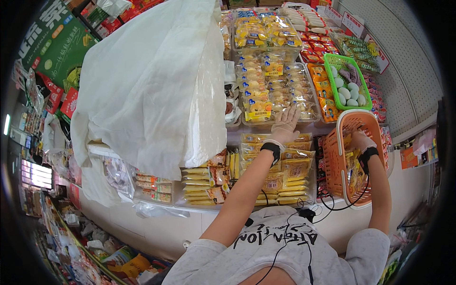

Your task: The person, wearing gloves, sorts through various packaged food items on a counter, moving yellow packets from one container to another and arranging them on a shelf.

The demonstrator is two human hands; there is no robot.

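Observation:
My left hand (286,124), in a thin clear glove, lies spread over the front edge of a clear tray of wrapped pastries (254,85), its fingertips at the packs. On the right, my gloved right hand (360,140) reaches inside an orange plastic basket (333,162); its fingers are partly hidden, so whether it holds something cannot be told. Yellow packets (352,167) lie in that basket, below the hand. Under my left forearm is a tray of yellow wrapped cakes (295,169).
A green plastic basket (368,98) with pale eggs stands behind the orange one. White cloth (142,78) covers a large area at the left. Orange packets (322,85) and red packets lie beside the pastry tray. A white pegboard (402,46) borders the right side.

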